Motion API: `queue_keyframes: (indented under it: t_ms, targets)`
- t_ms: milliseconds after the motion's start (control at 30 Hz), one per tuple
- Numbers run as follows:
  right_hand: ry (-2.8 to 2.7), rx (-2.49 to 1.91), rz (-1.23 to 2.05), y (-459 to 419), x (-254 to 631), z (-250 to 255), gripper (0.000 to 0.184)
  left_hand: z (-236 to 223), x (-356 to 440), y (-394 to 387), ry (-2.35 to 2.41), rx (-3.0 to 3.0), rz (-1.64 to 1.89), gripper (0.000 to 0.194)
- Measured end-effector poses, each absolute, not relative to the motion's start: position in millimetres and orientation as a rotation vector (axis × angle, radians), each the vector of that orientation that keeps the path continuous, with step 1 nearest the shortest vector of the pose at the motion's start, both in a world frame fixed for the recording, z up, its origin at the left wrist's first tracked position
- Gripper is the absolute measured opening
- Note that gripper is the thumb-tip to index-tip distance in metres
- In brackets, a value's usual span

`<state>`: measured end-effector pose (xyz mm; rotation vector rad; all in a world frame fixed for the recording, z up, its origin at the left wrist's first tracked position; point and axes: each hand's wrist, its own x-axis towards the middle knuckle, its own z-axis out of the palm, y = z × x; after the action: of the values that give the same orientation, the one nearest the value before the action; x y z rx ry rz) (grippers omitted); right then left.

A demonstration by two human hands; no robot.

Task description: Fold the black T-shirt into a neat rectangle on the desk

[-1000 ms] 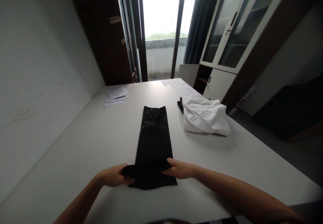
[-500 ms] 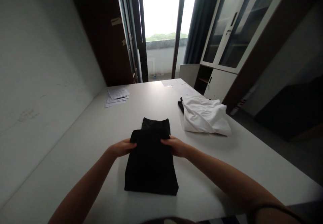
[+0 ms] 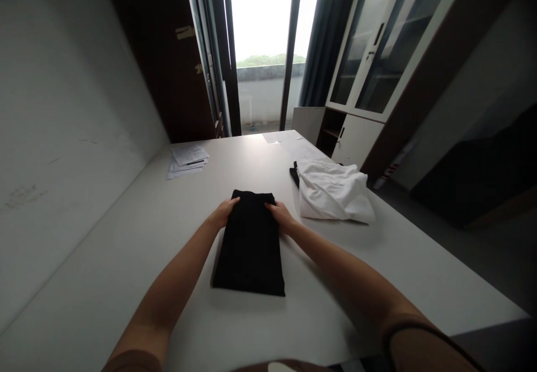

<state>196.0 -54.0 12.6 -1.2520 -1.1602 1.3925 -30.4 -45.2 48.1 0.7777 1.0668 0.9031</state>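
Observation:
A black garment, folded into a narrow rectangle (image 3: 252, 249), lies on the white table (image 3: 184, 310) in front of me. Its exact kind cannot be made out. My left hand (image 3: 225, 211) grips the far left corner, thumb on top and fingers out of sight under the cloth. At the far right corner my right hand (image 3: 280, 215) pinches the cloth the same way. The far edge of the garment runs between both hands, and the near edge rests flat toward me.
To the right lies a folded white garment (image 3: 333, 193) with black cloth peeking from beneath it. Papers with a dark pen (image 3: 188, 158) are at the far left. More sheets (image 3: 289, 140) lie by the far edge. A wall borders the left; a cabinet (image 3: 361, 131) stands back right.
Both hands have moved away from me, carrying the folded edge over to the garment's far end. The black strip that showed beyond the fold is now covered. The view has shifted slightly.

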Motion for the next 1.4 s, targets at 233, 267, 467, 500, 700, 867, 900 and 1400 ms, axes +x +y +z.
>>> queue_keyframes:
  t_ms: [233,267,467,500,700,867,900,1400]
  targets:
    - [-1.790,-1.616,0.449,-28.7,210.5,0.4,0.037,37.0,-24.4,-30.3,1.314,0.959,1.096,0.028]
    - [-1.830,-1.660,0.376,-27.9,211.1,-0.9,0.040,34.4,-24.4,-30.0,1.351,0.983,1.128,0.030]
    - [-2.015,-1.784,0.224,-24.2,209.7,-0.8,0.044,12.6,-26.0,-39.2,1.722,1.480,1.184,0.048]
    - [-2.038,-1.803,0.212,-23.8,208.6,0.5,0.044,9.0,-26.3,-41.8,1.827,1.624,1.142,0.049]
    - [-2.086,-1.926,0.039,-25.8,200.7,12.0,0.053,0.2,-24.8,-55.3,2.134,1.828,0.848,0.063]
    - [-1.952,-2.015,-0.125,-29.3,204.7,14.7,0.044,3.4,-18.9,-60.3,1.998,1.812,0.835,0.077]
    - [-1.956,-2.010,-0.119,-30.9,205.8,13.7,0.042,4.0,-18.5,-60.6,1.956,1.775,0.854,0.080]
    - [-1.775,-1.708,0.385,-39.2,208.3,1.8,0.021,1.7,-36.8,-54.8,1.501,1.865,0.948,0.043]
